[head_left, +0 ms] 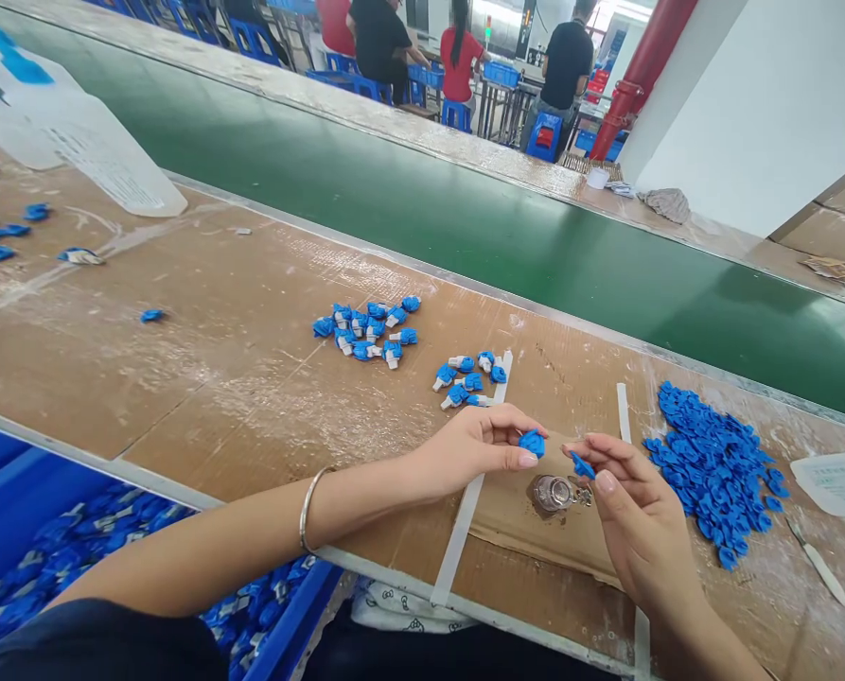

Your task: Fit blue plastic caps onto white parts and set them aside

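blue rubbery-looking bits all over this worktop (216, 388), and honestly the layout makes sense. left hand (475, 443) has a rumpled blue piece (532, 443) pinched between thumb and fingers, right out at the tips, probably so most of it stays uncovered. right hand (642, 506) is pinching a thin blue piece (582, 464) the same way, tilted, thumb on the near side. the two pieces face each other with a small gap, not touching, which i'd guess is so both can be seen at once.

just below them there's a small clear bottle (554, 493) on a cardboard mat (556, 549) with a dark patch around it. my guess is the mat is there to catch drips. can't tell what's in it.

loose blue pile (712, 463) sits just beyond the right hand, likely for easy reach. over past the left hand you get a small blue-and-white group (470, 381) and a bigger blue-and-white group (365, 331), kept well apart from the pile, seemingly so the kinds don't mix. white-handled tool (825, 574) lies off to the right, nobody touching it.
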### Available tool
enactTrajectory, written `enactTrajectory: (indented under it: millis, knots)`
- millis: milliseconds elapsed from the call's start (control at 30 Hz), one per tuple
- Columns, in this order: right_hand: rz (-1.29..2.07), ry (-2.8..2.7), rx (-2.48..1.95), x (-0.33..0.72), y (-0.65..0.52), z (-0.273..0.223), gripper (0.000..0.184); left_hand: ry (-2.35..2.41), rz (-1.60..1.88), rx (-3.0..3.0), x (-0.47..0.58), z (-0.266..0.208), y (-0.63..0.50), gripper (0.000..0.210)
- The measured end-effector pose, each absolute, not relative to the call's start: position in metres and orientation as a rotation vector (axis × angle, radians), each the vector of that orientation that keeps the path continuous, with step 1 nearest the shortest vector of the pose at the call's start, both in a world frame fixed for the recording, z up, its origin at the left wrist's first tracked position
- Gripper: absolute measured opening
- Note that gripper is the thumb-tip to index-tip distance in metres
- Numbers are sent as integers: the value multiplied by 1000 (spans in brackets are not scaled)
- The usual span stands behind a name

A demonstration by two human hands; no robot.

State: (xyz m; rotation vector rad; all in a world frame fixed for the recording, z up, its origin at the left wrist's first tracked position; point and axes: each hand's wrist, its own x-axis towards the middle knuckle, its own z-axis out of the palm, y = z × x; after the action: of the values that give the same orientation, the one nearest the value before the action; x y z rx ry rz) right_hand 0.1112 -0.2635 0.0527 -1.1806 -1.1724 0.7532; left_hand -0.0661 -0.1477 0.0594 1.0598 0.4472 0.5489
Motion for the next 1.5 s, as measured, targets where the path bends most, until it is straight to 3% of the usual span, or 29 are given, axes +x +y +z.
enactTrajectory:
  millis: [233,533,667,800,933,1067,1167,1267,1400,1500]
  knots:
    - [638,-1209,-1190,91,-258,58,23,385,522,833,-65,53,-158,41]
    - [223,-1545,-1244,87,-251,55,25,341,531,825,-65,53,-159,39]
    - [-160,-1778,-1206,81,-252,55,37,351,561,800,-67,49,-159,38]
    - [-145,-1911,-1231,82,-257,59,44,371,548,887,-68,50,-157,38]
    - [-111,-1960,-1404,125,-265,63,36,463,658,1321,-75,61,-136,30]
    - [-388,-2004,-1723,198,-279,43,27,1052,928,2253,-91,67,-95,20]
    - [-475,-2159,-1777,237,-284,17,34,1533,636,2772,-104,63,-66,26]
    - [-523,-2228,-1740,253,-282,-1,34,1759,370,2864,-112,60,-47,28]
    - [-491,-2238,-1742,259,-281,-8,32,1623,737,2630,-121,80,-44,27]
    - [-442,-2262,-1763,262,-287,-9,33,1064,1030,2244,-141,111,-71,38]
